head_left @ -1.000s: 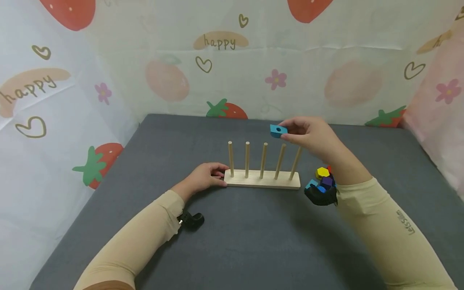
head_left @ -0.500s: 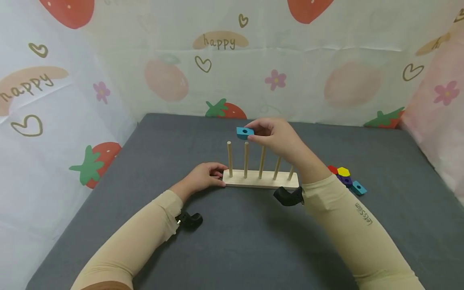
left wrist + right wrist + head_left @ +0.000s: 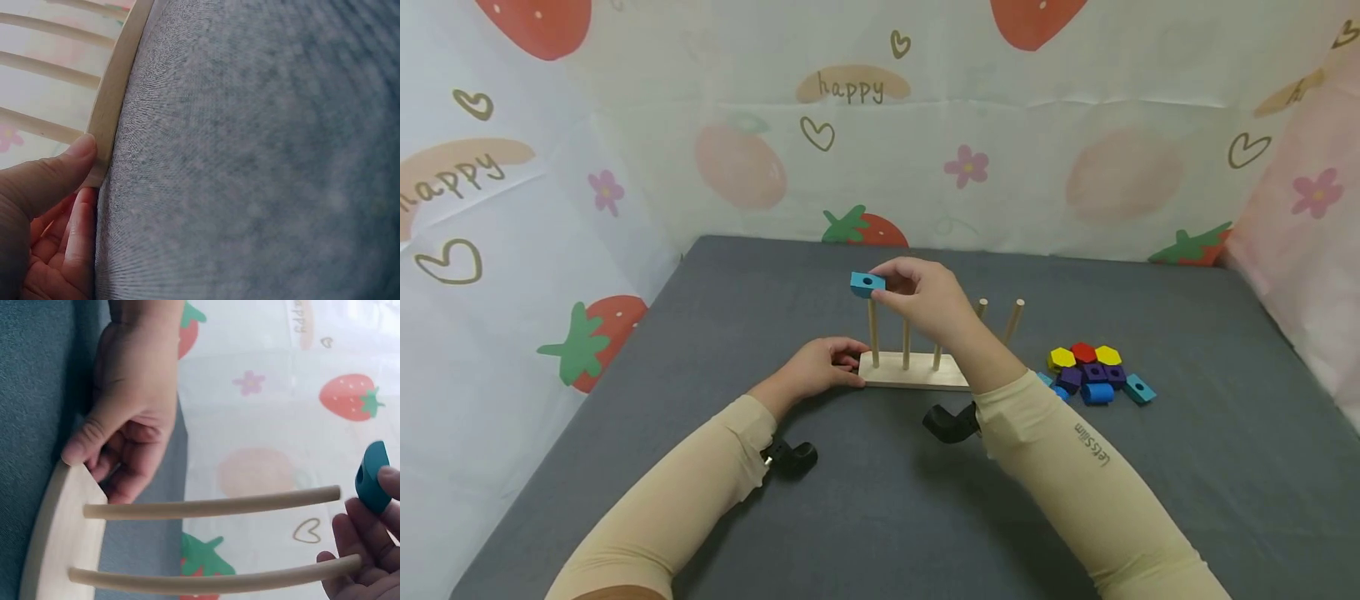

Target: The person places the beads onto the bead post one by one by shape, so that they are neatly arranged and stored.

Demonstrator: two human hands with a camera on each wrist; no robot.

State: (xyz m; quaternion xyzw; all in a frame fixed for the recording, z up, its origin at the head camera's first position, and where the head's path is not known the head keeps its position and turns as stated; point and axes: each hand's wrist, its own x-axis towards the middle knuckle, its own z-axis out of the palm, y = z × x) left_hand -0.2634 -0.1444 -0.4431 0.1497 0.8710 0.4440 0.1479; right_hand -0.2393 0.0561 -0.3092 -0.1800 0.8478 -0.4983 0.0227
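Note:
My right hand [image 3: 928, 302] pinches a light-blue half-round block [image 3: 867, 284] with a hole through it. In the head view the block sits right over the top of the leftmost peg; the right wrist view shows a small gap between the block [image 3: 374, 477] and that peg's tip [image 3: 334, 493]. The wooden peg stand [image 3: 910, 379] has a row of several upright bare pegs, some partly hidden by my right hand and forearm. My left hand [image 3: 822, 364] grips the stand's left end, its thumb [image 3: 75, 153] on the front edge and fingers curled behind the end.
To the right of the stand lies a cluster of blocks: yellow hexagons [image 3: 1062, 359], a red hexagon [image 3: 1083, 353], purple blocks [image 3: 1093, 372], a blue rounded block [image 3: 1097, 393] and a light-blue block [image 3: 1140, 389]. A grey cloth covers the table [image 3: 865, 500]; a printed curtain stands behind.
My right hand has carried the light-blue block leftward past the other pegs and slightly down to the leftmost peg's top. The loose blocks have come into view. My left hand keeps its hold.

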